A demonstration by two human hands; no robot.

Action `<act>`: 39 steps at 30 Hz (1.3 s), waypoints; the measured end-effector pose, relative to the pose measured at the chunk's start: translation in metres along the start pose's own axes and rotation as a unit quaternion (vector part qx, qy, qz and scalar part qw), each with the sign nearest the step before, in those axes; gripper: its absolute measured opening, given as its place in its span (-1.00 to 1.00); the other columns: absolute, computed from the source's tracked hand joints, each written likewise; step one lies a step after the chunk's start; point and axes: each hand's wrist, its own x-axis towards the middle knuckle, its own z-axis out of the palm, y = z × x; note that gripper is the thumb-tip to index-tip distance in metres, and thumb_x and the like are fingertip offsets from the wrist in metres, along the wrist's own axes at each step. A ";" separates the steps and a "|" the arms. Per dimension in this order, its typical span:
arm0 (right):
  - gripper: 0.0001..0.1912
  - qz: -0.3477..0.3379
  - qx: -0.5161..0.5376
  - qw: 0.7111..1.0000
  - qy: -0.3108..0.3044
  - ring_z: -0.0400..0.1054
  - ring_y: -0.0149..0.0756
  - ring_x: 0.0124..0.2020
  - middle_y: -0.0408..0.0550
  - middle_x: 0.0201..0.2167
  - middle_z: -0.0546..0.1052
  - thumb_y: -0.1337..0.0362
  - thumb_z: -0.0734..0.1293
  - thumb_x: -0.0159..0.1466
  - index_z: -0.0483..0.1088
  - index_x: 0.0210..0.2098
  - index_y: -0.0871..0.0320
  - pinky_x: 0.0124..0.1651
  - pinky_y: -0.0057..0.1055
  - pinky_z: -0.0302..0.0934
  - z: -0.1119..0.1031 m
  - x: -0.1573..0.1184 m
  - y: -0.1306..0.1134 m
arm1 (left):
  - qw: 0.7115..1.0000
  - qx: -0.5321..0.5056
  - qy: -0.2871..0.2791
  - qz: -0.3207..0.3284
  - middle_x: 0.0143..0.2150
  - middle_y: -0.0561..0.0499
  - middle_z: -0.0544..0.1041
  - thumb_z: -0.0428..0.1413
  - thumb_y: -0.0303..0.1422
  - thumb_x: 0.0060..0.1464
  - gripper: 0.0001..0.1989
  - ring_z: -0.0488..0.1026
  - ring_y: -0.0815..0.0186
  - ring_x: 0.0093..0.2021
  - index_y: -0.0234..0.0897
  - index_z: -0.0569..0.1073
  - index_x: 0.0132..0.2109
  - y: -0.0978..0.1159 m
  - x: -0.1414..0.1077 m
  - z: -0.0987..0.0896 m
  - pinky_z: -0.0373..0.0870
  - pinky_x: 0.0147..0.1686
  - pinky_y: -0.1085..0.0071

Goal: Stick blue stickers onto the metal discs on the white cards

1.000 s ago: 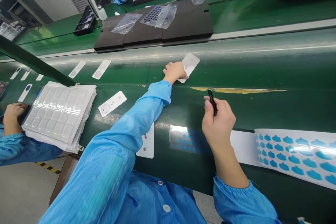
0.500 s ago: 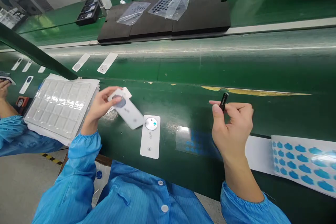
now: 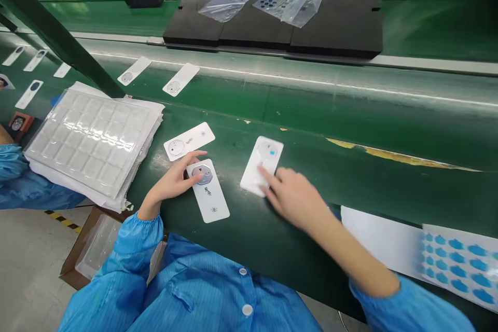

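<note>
My left hand point(image 3: 174, 182) grips a white card point(image 3: 216, 199) by its upper end, thumb over the silvery round disc. Just behind it lies a similar white card point(image 3: 198, 138) with a disc and small dark print. My right hand point(image 3: 293, 198), slightly blurred, has its fingertips on a third white card point(image 3: 257, 158), which bears a small blue tab near its top. Whether the dark pen-like tool is still in the right hand is hidden.
A clear plastic tray point(image 3: 87, 140) lies on a paper stack at left, beside a slanted green post point(image 3: 66, 36). Blue stickers point(image 3: 457, 258) on a sheet are at right. Black foam blocks point(image 3: 249, 28) stand behind the belt, where white cards point(image 3: 181, 79) lie. A co-worker's sleeve point(image 3: 10, 163) shows at left.
My right hand has come left and down onto the card with the blue tab, which has shifted right. My left hand has moved right and lowered its card. The view has shifted.
</note>
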 end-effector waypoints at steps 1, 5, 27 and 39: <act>-0.46 0.028 -0.016 0.999 0.003 0.35 0.03 -0.24 0.22 -0.23 0.47 0.15 0.13 0.54 0.39 0.37 0.28 -0.22 -0.16 0.23 -0.002 0.016 0.023 | 1.000 -0.010 -0.009 0.003 -0.04 -0.07 0.55 0.19 -0.15 0.33 -0.39 0.52 0.23 -0.13 -0.17 0.26 0.41 -0.001 0.002 0.003 0.48 -0.19 0.38; -0.48 0.177 -0.029 0.980 0.085 0.32 0.06 -0.18 0.28 -0.16 0.46 0.18 0.22 0.46 0.43 0.28 0.37 -0.11 -0.11 0.24 -0.010 0.068 0.101 | 0.999 -0.002 -0.006 0.042 0.31 -0.18 0.43 0.23 -0.27 0.26 -0.39 0.52 0.14 0.07 -0.13 0.27 0.39 0.000 0.011 0.022 0.53 -0.03 0.27; -0.65 0.318 0.419 0.785 0.327 0.51 -0.23 -0.32 -0.01 -0.25 0.60 -0.05 0.39 0.43 0.57 -0.16 0.12 -0.21 -0.27 0.45 -0.022 -0.069 0.041 | 0.867 0.423 -0.061 0.256 0.54 -0.25 0.21 -0.12 -0.21 0.50 -0.47 0.07 -0.19 0.54 -0.30 0.33 0.45 0.071 0.224 0.138 -0.17 0.45 -0.37; -0.63 0.329 0.560 0.734 0.196 0.45 -0.31 -0.56 -0.10 -0.51 0.55 -0.07 0.42 0.41 0.50 -0.19 0.14 -0.45 -0.37 0.42 0.003 -0.102 0.010 | 0.856 0.400 -0.158 0.288 0.60 -0.20 0.07 0.00 -0.04 0.45 -0.28 -0.10 -0.08 0.62 -0.24 0.07 0.58 0.060 0.130 0.095 -0.26 0.53 -0.24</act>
